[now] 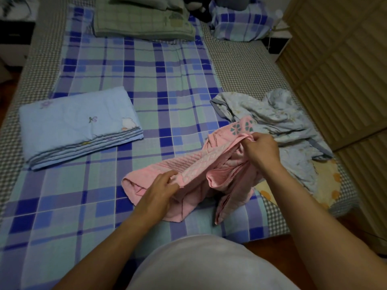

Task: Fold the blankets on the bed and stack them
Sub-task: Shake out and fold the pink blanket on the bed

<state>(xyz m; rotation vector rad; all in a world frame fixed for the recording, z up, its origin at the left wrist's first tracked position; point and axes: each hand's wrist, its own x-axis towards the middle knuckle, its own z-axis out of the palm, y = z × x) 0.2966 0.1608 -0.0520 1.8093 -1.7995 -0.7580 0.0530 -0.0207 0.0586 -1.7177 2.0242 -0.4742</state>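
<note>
A crumpled pink blanket (194, 166) lies bunched on the blue plaid bed (146, 84), near the front edge. My left hand (159, 189) pinches its edge at the lower left. My right hand (261, 149) grips a raised fold at its upper right, lifting the cloth off the bed. A light blue blanket (77, 126), folded into a neat rectangle, lies flat at the left. An unfolded pale blue floral blanket (278, 120) lies rumpled at the right, partly under the pink one.
A green checked pillow (144, 21) and a blue plaid pillow (240, 21) sit at the head of the bed. A slatted wooden wall (343, 65) stands along the right side. A grey checked sheet (236, 68) shows at the bed's edges.
</note>
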